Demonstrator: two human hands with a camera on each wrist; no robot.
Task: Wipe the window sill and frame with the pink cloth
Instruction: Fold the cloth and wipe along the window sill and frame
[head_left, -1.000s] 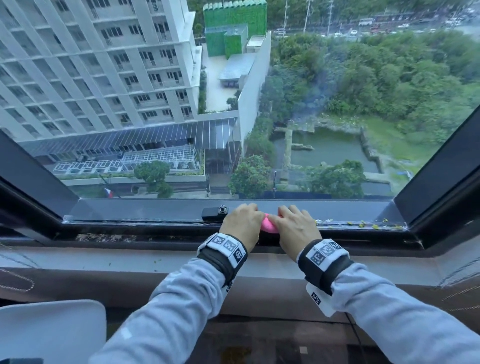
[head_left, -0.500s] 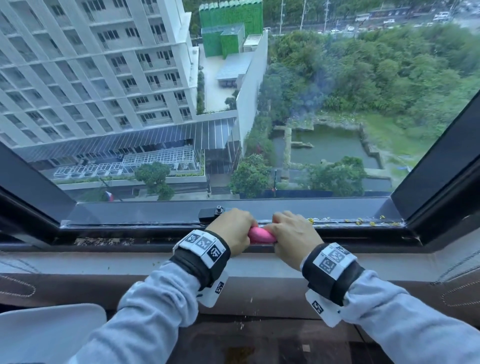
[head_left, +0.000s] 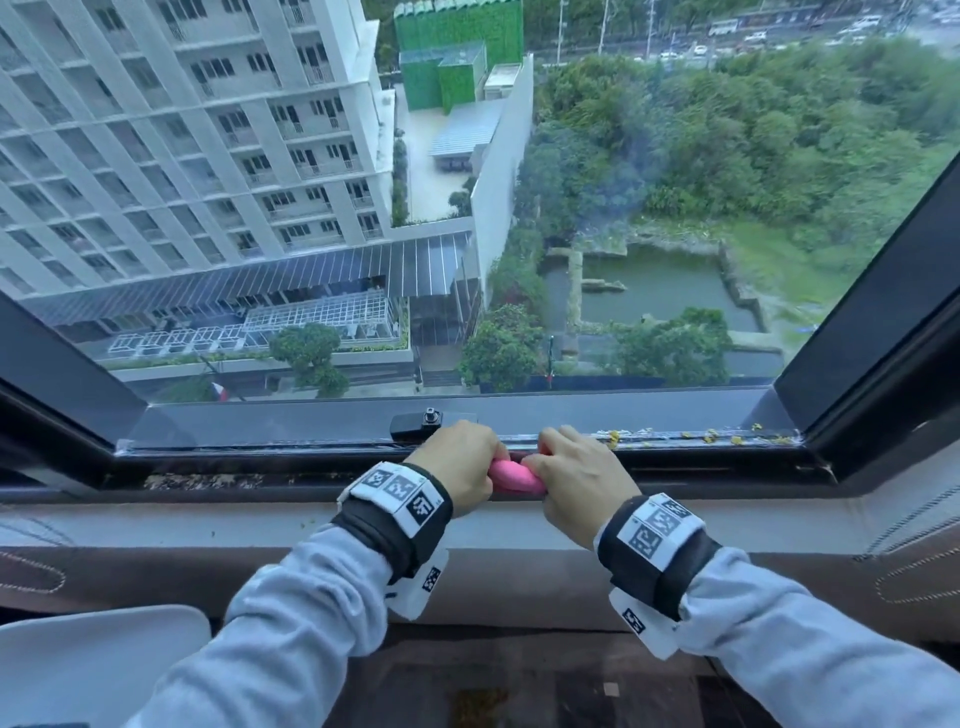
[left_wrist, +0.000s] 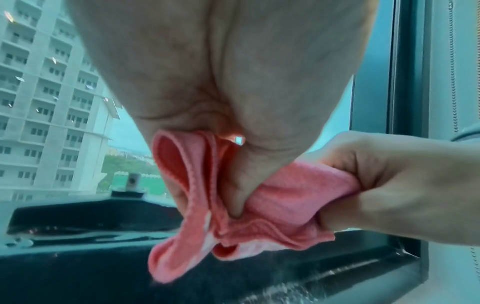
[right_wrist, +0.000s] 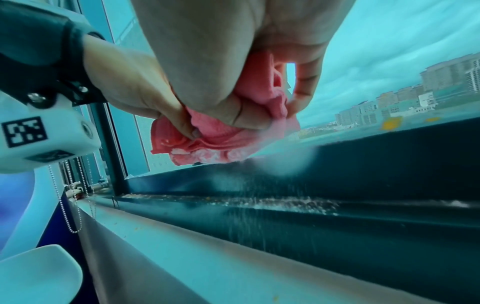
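Observation:
Both hands hold the bunched pink cloth (head_left: 514, 475) between them, just above the dark window frame (head_left: 311, 431) at its middle. My left hand (head_left: 460, 470) grips the cloth's left end (left_wrist: 187, 185), fingers curled round it. My right hand (head_left: 574, 480) grips the right end (right_wrist: 249, 115). In the right wrist view fine droplets or dust fall from the cloth onto the frame's track (right_wrist: 285, 203). The pale sill (head_left: 208, 525) runs below the frame.
A black window latch (head_left: 418, 423) sits on the frame just left of my left hand. Yellow debris (head_left: 727, 439) lies along the frame to the right, brown debris (head_left: 202, 480) in the track to the left. A white chair back (head_left: 98, 665) stands at lower left.
Both hands have drawn the cloth back from the frame toward me and lifted it slightly, squeezing it between them. More of the cloth shows between the hands.

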